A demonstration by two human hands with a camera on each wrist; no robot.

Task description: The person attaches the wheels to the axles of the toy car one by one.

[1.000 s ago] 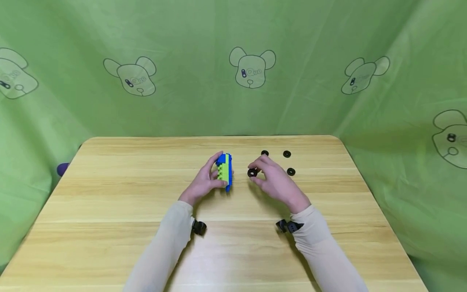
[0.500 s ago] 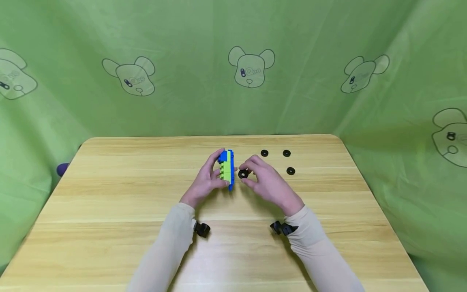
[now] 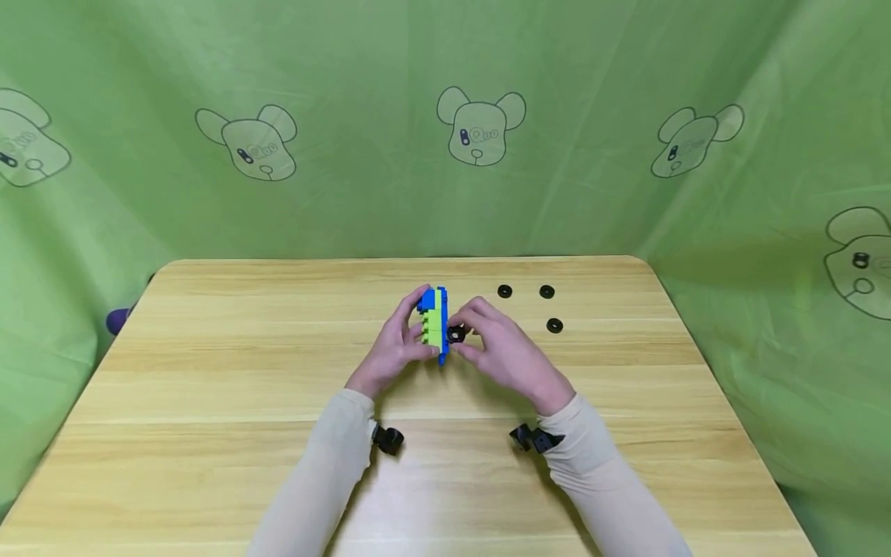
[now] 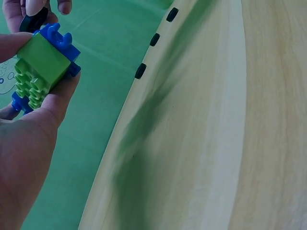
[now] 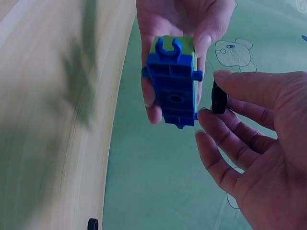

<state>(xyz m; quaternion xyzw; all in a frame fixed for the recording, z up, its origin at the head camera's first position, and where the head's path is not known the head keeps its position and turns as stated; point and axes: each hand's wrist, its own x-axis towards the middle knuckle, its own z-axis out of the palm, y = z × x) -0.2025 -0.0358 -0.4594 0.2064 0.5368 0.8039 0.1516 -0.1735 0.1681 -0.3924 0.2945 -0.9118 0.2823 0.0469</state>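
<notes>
My left hand [image 3: 390, 350] grips a toy car body built of green and blue blocks [image 3: 433, 329] by its ends, holding it above the table. The right wrist view shows its blue underside [image 5: 173, 91], with a hook at one end and short pegs on the sides. Between thumb and fingers, my right hand [image 3: 513, 352] pinches a black toy wheel [image 5: 219, 98]. That wheel is close beside the car's pegged side, and a small gap shows between them in the right wrist view. Green studs [image 4: 31, 84] face away from the wheel.
Three more black wheels lie on the wooden table [image 3: 209, 464]: a back left one [image 3: 504, 292], a back right one [image 3: 547, 292] and a nearer one [image 3: 554, 326]. Green cloth [image 3: 362, 201] hangs behind the table and along its sides.
My right hand has carried the wheel leftward, up to the car's side. The left hand has shifted slightly right with the car. The three wheels on the table stay put.
</notes>
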